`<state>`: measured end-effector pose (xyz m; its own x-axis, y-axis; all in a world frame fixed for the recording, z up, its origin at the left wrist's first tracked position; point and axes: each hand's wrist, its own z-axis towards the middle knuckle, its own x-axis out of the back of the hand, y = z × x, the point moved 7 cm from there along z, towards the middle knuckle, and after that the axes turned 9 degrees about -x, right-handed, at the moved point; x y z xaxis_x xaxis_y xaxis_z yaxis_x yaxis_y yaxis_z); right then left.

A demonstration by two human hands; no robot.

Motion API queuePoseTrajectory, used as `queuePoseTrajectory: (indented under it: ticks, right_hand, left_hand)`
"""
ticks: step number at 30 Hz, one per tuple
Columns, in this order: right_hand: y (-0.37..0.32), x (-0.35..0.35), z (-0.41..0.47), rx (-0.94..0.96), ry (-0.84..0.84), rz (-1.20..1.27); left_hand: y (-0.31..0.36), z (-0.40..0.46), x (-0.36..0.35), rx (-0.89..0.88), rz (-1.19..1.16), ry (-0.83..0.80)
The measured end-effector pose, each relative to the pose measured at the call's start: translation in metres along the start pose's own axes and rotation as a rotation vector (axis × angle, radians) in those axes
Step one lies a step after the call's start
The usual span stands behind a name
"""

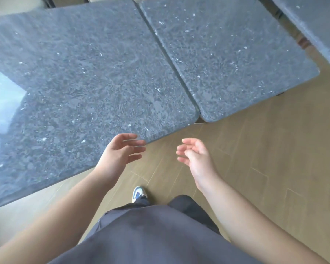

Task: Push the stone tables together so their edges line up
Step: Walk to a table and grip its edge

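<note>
Two stone tables (88,73) (227,54) abutting, seemingly flush; left hand (120,153), right hand (196,157) fingers relaxed, empty

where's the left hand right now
In the head view the left hand is lower centre, open, its fingertips at the near edge of the large stone table, across from the right hand over the wooden floor.

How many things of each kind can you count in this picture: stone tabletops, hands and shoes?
Dark grey speckled stone tabletops: 3 (large left one, middle one, part of a third at the right edge)
Bare hands: 2 (left hand, right hand)
Blue and white shoes: 1
Total: 6
</note>
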<state>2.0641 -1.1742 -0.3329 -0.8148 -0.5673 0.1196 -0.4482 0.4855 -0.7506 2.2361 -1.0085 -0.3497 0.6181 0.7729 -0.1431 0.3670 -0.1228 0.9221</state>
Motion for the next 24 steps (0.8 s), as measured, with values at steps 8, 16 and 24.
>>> queuePoseTrajectory:
  ticks: [8, 16, 24]
  right_hand:
    - [0.056, -0.001, 0.13, -0.504, -0.092, 0.126]
    - [0.054, -0.005, 0.224, -0.718, -0.278, 0.199]
    - [0.062, -0.04, 0.254, -0.799, -0.287, 0.672]
  left_hand:
    - [-0.107, 0.056, -0.031, 0.487, -0.422, 0.246]
    - [-0.15, 0.087, -0.087, 0.66, -0.829, 0.588]
    - [-0.175, 0.128, -0.096, 0.409, -1.111, 0.926]
